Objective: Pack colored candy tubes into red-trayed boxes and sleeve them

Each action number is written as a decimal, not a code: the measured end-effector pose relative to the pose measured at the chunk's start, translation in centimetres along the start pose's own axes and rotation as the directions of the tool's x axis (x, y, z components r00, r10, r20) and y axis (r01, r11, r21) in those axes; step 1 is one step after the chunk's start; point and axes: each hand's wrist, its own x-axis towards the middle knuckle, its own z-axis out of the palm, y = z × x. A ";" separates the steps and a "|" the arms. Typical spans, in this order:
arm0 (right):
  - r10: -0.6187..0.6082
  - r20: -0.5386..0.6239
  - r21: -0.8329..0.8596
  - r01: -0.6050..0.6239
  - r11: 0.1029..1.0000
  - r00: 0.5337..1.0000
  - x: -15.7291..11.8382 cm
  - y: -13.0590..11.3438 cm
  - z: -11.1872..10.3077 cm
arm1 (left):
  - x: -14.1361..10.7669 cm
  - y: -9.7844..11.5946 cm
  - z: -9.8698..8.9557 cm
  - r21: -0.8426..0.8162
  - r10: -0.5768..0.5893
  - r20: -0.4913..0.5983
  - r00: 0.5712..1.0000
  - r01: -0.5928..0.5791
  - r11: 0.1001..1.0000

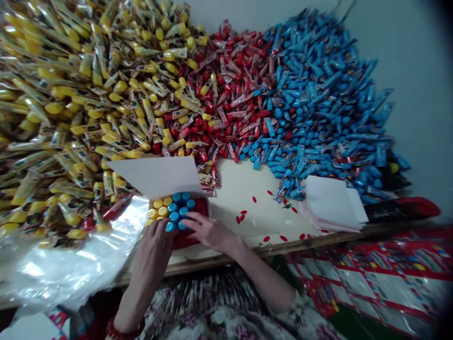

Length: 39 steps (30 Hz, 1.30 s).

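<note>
In the head view, our main thing is the open box on the desk, its pale flap standing up at the far side, with yellow-capped tubes upright on the left and blue-capped tubes beside them; a red inside shows on the right. Our left hand curls over the near left part, hiding what lies under its fingers, so we cannot tell whether it grips anything. Our right hand reaches in from the right with fingers loosely bent against the nearest blue caps; whether it pinches one, we cannot tell either. We judge each tube to be light, with a hard, smooth, rather slippery cap and a body that probably gives little under the fingertips. The caps stand close together, so we would take hold around the cap sides, or press a group together from both flanks, rather than pick at one top. The box looks like thin card: light, stiff along its folds but easily dented, so we would support it low on its side walls and spare the flap, which could crease.
</note>
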 end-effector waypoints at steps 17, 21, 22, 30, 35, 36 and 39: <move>0.759 -0.368 -0.164 -0.841 0.516 0.537 -16.7 19.4 -4.0 | 13.5 25.1 20.6 -0.330 0.264 0.545 0.796 -0.086 0.940; 0.730 -0.382 -0.191 -0.821 0.538 0.567 -16.7 16.1 -1.6 | 12.5 23.0 20.5 -0.299 0.245 0.573 0.782 -0.079 0.951; 0.709 -0.390 -0.189 -0.804 0.563 0.588 -16.7 15.4 -1.1 | 11.9 21.9 20.0 -0.277 0.226 0.586 0.778 -0.070 0.958; 0.648 -0.452 -0.139 -0.766 0.627 0.613 -16.9 10.2 1.6 | 6.8 13.5 13.5 -0.015 0.032 0.572 0.819 -0.028 0.999; 0.711 -0.363 -0.202 -0.795 0.572 0.603 -17.7 9.4 1.2 | 7.7 14.3 13.8 -0.074 0.121 0.642 0.757 -0.096 0.993; 0.718 -0.346 -0.183 -0.794 0.580 0.604 -17.9 9.5 1.0 | 7.6 14.7 13.8 -0.090 0.140 0.653 0.744 -0.108 0.990; 0.732 -0.330 -0.011 -0.778 0.628 0.596 -18.6 9.7 0.0 | 6.3 15.0 12.4 -0.141 0.195 0.656 0.729 -0.135 0.981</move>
